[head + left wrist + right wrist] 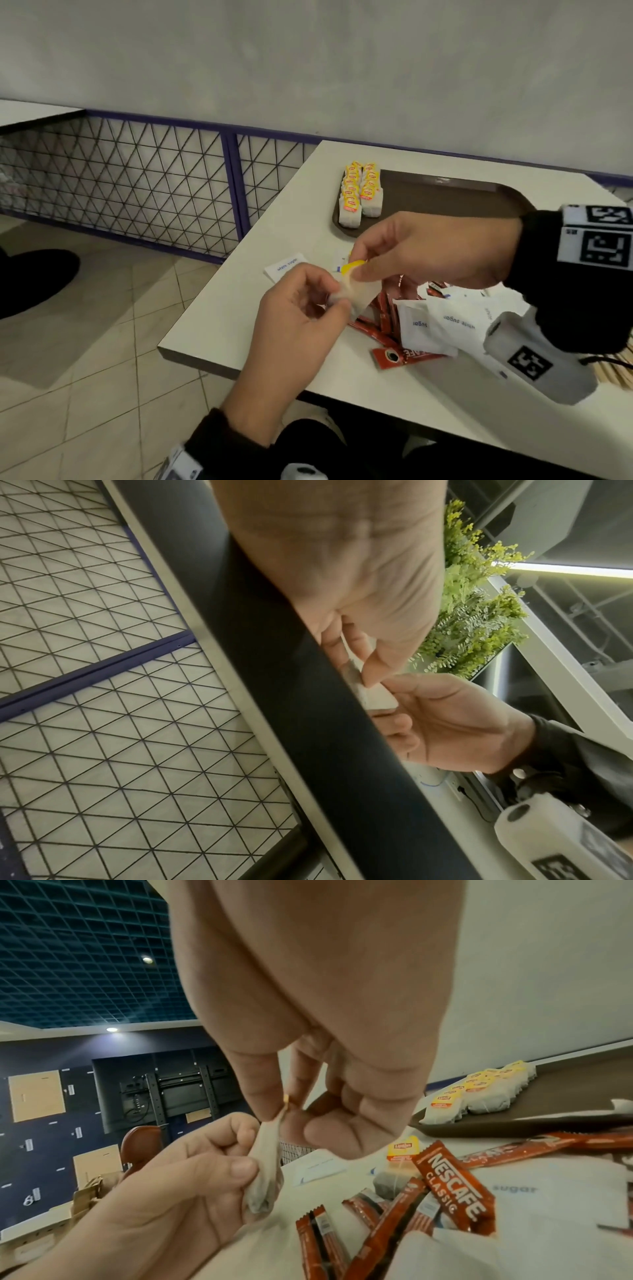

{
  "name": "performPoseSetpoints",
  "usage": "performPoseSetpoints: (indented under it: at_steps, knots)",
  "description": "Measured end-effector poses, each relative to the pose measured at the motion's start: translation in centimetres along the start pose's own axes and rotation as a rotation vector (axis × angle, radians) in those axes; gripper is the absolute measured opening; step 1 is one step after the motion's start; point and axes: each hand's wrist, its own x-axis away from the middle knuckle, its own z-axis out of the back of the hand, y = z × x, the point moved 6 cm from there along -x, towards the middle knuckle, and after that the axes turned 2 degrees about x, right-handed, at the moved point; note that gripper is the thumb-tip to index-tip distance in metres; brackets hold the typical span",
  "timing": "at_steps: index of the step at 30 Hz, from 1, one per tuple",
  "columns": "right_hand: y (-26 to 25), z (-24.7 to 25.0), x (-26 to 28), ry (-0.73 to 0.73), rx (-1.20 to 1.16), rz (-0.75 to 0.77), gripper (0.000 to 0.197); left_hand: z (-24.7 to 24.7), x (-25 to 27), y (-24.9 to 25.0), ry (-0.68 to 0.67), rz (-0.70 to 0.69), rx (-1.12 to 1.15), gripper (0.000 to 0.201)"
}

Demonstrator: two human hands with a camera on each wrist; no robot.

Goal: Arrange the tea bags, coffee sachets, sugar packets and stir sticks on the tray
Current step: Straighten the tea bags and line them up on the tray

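Note:
Both hands hold one tea bag (361, 295) above the table's front left part. My left hand (337, 296) pinches the bag's lower end (265, 1164), and my right hand (358, 269) pinches its yellow tag (353, 265) at the top. The brown tray (445, 198) lies behind them, with two rows of tea bags (359, 195) at its left end. Red coffee sachets (387, 317) and white sugar packets (442, 322) lie heaped under my right forearm. Wooden stir sticks (615, 373) show at the right edge. In the left wrist view the table edge hides most of the bag (377, 696).
One sugar packet (286, 267) lies alone left of the hands. Another tea bag (394, 1180) with a yellow tag rests on the table by a Nescafe sachet (452, 1188). A wire mesh railing (137, 178) stands left of the table, tiled floor below.

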Motion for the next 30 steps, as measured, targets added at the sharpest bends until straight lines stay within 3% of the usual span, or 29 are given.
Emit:
performPoseSetpoints:
  at_steps: [6, 13, 20, 23, 30]
  knots:
    - [-0.4, 0.1, 0.9, 0.114, -0.082, 0.060, 0.016, 0.3, -0.3, -0.1, -0.004, 0.041, 0.067, 0.034]
    - [0.2, 0.2, 0.4, 0.186, -0.279, 0.017, 0.011, 0.1, -0.1, 0.3, -0.069, 0.009, 0.027, 0.015]
    - [1.0, 0.1, 0.2, 0.194, -0.369, 0.017, 0.007, 0.4, -0.2, 0.1, -0.086, 0.007, 0.026, 0.014]
    - [1.1, 0.0, 0.2, 0.188, -0.330, 0.030, 0.008, 0.4, -0.2, 0.2, -0.096, -0.032, 0.037, 0.015]
    - [0.4, -0.1, 0.6, 0.206, 0.014, 0.105, 0.009, 0.3, 0.1, 0.8, -0.098, -0.096, 0.066, 0.016]
